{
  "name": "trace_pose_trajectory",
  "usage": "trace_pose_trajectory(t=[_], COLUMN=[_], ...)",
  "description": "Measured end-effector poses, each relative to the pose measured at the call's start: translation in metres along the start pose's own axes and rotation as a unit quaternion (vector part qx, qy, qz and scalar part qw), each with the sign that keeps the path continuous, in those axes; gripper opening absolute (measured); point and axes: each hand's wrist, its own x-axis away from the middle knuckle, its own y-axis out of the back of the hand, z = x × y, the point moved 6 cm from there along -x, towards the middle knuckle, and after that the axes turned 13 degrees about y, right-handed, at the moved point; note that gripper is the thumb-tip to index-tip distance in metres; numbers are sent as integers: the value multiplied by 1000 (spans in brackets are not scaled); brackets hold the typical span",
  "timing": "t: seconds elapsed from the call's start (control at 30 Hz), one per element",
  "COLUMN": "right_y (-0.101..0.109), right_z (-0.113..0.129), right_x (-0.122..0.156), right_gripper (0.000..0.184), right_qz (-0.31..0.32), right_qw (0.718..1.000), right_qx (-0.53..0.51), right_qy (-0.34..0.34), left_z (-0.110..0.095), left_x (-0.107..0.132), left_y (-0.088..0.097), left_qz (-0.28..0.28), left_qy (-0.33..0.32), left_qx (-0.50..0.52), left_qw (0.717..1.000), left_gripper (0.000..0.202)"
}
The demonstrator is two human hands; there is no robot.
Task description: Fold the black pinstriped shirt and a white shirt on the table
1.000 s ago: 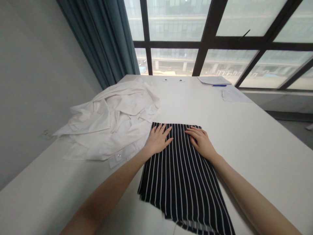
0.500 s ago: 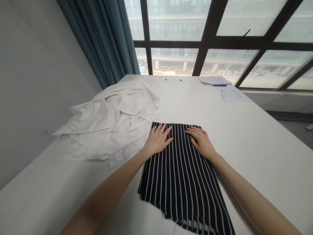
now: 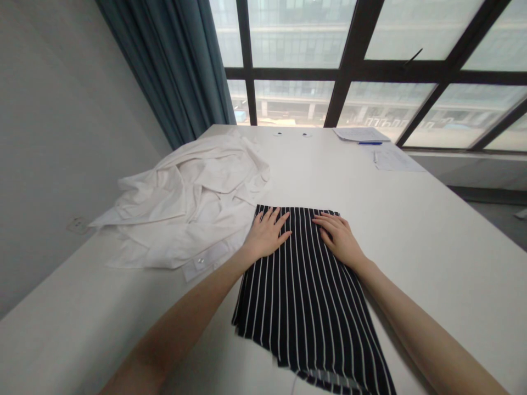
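Observation:
A folded black garment with white stripes point(image 3: 302, 296) lies on the white table, its straight folded edge facing the window and its wider, uneven end towards me. My left hand point(image 3: 265, 233) rests flat on its far left corner, fingers spread. On the far right corner lies my right hand point(image 3: 335, 236), palm down, with its fingers stretched out and slightly bent. Both hands touch the cloth without gripping it. At the near end the layers part a little and a paler inside shows. Which kind of garment it is, I cannot tell.
A crumpled white shirt point(image 3: 197, 192) with a buttoned cuff point(image 3: 201, 260) spreads over the left of the table point(image 3: 411, 236). Papers point(image 3: 360, 135) and a blue pen point(image 3: 369, 143) lie at the far right. Beyond stand a blue curtain point(image 3: 181, 71) and a dark-framed window.

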Motion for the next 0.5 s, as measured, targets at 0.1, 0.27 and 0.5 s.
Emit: trace_pose_trajectory(t=[0.1, 0.27, 0.5], right_y=[0, 1, 0], right_z=[0, 0, 0], right_x=[0, 0, 0], right_gripper=[37, 36, 37], right_qz=[0, 0, 1], right_qw=[1000, 1000, 1000], right_qx=[-1, -3, -6], right_qy=[-1, -2, -1], left_z=[1, 1, 0], left_x=[0, 1, 0], left_y=[1, 1, 2], left_qz=[-2, 2, 7], left_qy=[0, -1, 1], left_qx=[0, -3, -4], left_qw=[1000, 1000, 1000], left_gripper=[59, 59, 60])
